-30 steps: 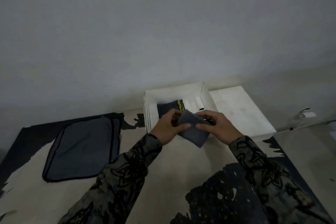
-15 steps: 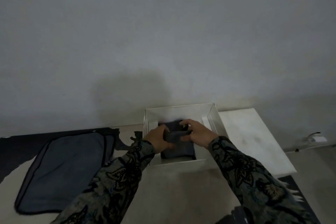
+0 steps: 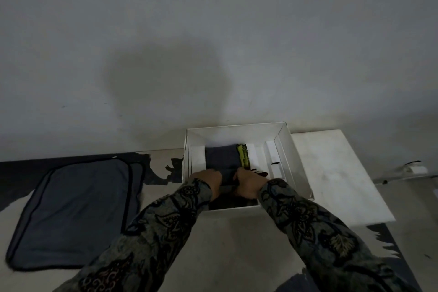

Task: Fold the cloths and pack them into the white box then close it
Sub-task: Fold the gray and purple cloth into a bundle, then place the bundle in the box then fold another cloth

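The open white box [image 3: 294, 156] stands against the wall. Inside lies a folded dark grey cloth [image 3: 221, 157] with a yellow patterned label [image 3: 244, 157] at its right edge. Both my hands reach into the box's near half. My left hand [image 3: 208, 181] and my right hand [image 3: 248, 182] hold a second folded dark cloth [image 3: 227, 181] between them, low in the box; the fingers are hidden behind the cloth and the backs of the hands. A larger grey cloth with dark trim [image 3: 78, 211] lies spread flat on the floor at the left.
The box's white lid [image 3: 336, 178] lies flat to the right of the box. A pale wall [image 3: 213, 42] rises right behind. A small white object with a cable [image 3: 412, 169] sits at the far right. The floor covering [image 3: 237, 244] is cream with dark patches.
Both hands carried the folded dark cloth from in front of the box into it and lowered it into the near half. The camera moved closer over the box.
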